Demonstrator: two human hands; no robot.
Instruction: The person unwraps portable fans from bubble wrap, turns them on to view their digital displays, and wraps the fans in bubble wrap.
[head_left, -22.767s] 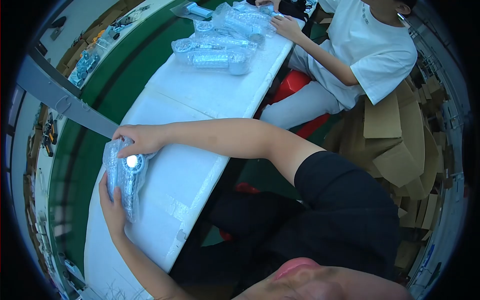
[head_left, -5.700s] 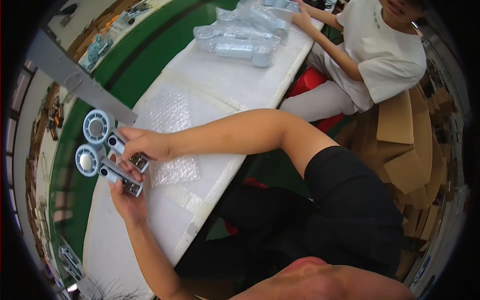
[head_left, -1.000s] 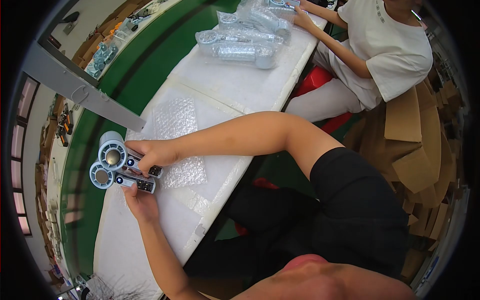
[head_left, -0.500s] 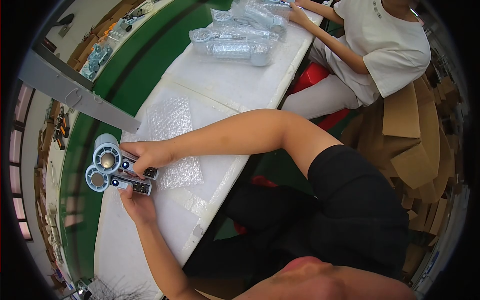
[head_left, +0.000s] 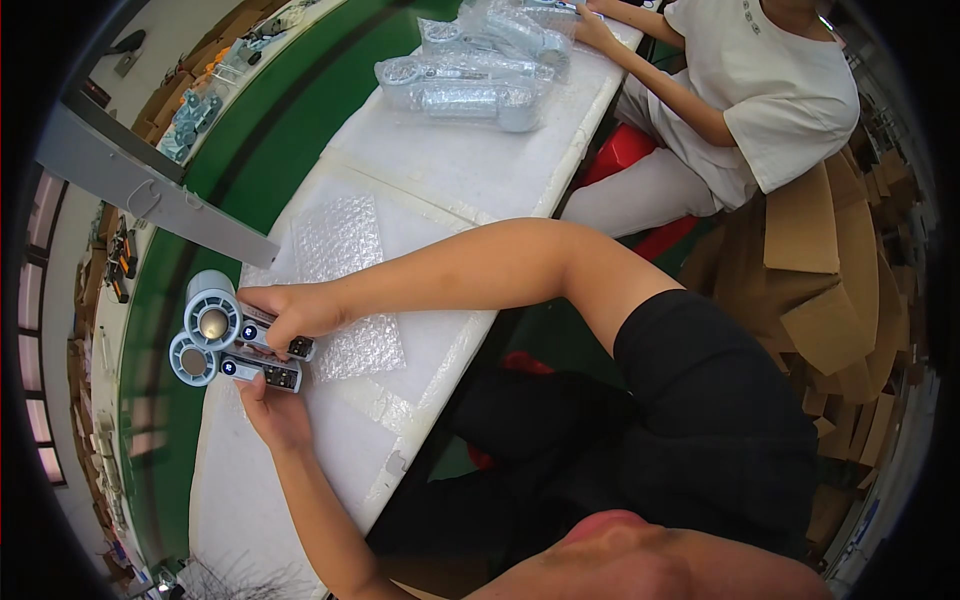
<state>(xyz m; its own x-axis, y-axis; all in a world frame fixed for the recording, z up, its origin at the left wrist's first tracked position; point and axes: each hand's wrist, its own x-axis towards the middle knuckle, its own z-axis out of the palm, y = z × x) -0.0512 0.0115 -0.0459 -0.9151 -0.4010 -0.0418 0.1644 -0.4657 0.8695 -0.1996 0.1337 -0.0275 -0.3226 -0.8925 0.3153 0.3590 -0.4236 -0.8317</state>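
Note:
My right hand [head_left: 300, 312] is closed around a light-blue device [head_left: 213, 318] with a round spoked end, a metal centre and a flat handle panel. Just below it my left hand [head_left: 277, 412] grips a second, similar light-blue device [head_left: 194, 360], thumb on its panel near a round blue mark. Both are held side by side over the table's far edge, their round ends touching or nearly so. Their exact kind is not clear. Beside my right hand a sheet of bubble wrap [head_left: 345, 240] lies on the white table, partly under my forearm.
Several bubble-wrapped light-blue devices [head_left: 470, 85] lie farther up the white table [head_left: 440, 185]. A co-worker [head_left: 760, 100] in a white shirt sits beyond them. A grey metal bar [head_left: 160, 190] crosses above the green surface [head_left: 290, 120]. Cardboard boxes [head_left: 810, 260] stand at right.

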